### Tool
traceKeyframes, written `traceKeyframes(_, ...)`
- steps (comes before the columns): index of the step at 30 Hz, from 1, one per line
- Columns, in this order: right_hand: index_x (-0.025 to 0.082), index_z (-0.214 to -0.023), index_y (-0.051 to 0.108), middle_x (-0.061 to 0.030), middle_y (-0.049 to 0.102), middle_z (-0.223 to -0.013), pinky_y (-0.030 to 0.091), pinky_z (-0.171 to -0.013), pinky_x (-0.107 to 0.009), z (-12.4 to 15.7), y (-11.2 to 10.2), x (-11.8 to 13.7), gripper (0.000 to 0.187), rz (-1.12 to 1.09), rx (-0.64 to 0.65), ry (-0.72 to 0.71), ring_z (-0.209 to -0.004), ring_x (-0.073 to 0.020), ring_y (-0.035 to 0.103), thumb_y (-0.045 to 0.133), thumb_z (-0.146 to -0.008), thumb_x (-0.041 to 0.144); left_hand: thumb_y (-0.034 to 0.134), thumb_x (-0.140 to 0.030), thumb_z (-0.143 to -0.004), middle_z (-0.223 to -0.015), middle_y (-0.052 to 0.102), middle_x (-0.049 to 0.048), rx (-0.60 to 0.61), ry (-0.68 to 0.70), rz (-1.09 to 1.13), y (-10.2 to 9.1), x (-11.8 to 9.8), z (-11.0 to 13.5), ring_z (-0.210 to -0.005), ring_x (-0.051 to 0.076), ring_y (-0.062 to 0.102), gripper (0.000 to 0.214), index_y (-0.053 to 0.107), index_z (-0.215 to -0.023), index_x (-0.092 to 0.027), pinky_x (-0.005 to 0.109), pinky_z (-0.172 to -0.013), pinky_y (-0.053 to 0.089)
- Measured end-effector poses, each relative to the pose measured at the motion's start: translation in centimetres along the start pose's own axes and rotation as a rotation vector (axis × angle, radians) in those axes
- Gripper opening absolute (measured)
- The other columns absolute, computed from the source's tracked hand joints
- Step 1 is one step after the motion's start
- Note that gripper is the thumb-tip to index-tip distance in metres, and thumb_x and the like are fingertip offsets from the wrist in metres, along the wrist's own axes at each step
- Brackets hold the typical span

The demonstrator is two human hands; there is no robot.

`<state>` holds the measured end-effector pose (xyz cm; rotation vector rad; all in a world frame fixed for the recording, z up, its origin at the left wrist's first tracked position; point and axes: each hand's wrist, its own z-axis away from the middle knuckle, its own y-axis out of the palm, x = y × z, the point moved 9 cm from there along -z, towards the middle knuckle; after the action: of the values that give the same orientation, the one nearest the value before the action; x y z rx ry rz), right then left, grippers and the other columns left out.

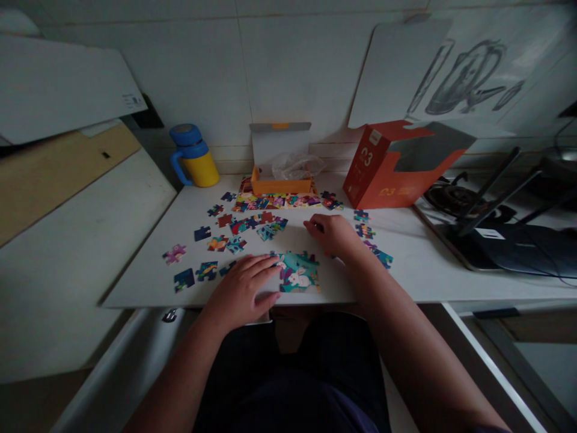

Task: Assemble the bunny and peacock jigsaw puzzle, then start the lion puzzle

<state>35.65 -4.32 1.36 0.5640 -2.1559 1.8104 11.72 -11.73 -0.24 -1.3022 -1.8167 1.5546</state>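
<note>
A joined section of jigsaw puzzle (301, 275), teal with white rabbits, lies near the table's front edge. My left hand (247, 282) rests flat with its fingers stretched out, the fingertips touching the section's left side. Just beyond its upper right corner is my right hand (333, 234), palm down with the fingers curled together. Whatever is between those fingers is hidden. Loose puzzle pieces lie left of the section, among them a pink piece (174, 254), a dark blue piece (202, 233) and an orange piece (218, 243). More pieces (365, 231) lie beyond my right forearm.
An open orange box (282, 185) with clear plastic stands at the back, a colourful puzzle picture (261, 201) before it. Left of it is a blue and yellow flask (193, 157). A red carton (383, 174) stands back right, beside a black router (518, 243) with antennas.
</note>
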Motion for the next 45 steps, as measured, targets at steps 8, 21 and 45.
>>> traceKeyframes(8, 0.022, -0.089, 0.073, -0.0098, 0.077, -0.081, 0.036, -0.067, -0.033, 0.8, -4.0, -3.9, 0.049, -0.064, -0.352, 0.268, -0.073, -0.0237, 0.067, 0.041, -0.111, 0.052, 0.072, -0.040, -0.102, -0.161, 0.062, 0.0068, 0.007, -0.004, 0.000, 0.3, 0.3, 0.1, -0.147, 0.029, 0.058, 0.053, 0.061, -0.153, -0.028, 0.056, -0.127, 0.045)
traceKeyframes(21, 0.021, -0.087, 0.076, -0.0132, 0.080, -0.086, 0.031, -0.065, -0.034, 0.6, -3.4, -3.7, 0.052, 0.068, -0.293, 0.282, -0.075, -0.0254, 0.067, 0.040, -0.111, 0.051, 0.072, -0.039, -0.102, -0.158, 0.064, 0.0068, -0.006, -0.005, 0.021, -0.1, 0.1, 0.0, -0.145, 0.029, 0.060, 0.053, 0.062, -0.152, -0.029, 0.056, -0.127, 0.046)
traceKeyframes(45, 0.021, -0.092, 0.079, -0.0119, 0.079, -0.088, 0.029, -0.063, -0.034, 0.2, -1.7, -4.1, 0.044, 0.156, -0.126, 0.335, -0.074, -0.0229, 0.065, 0.051, -0.107, 0.051, 0.072, -0.039, -0.102, -0.160, 0.063, 0.0065, 0.005, -0.016, 0.013, 0.0, 0.2, 0.0, -0.147, 0.029, 0.059, 0.052, 0.062, -0.152, -0.028, 0.055, -0.127, 0.044)
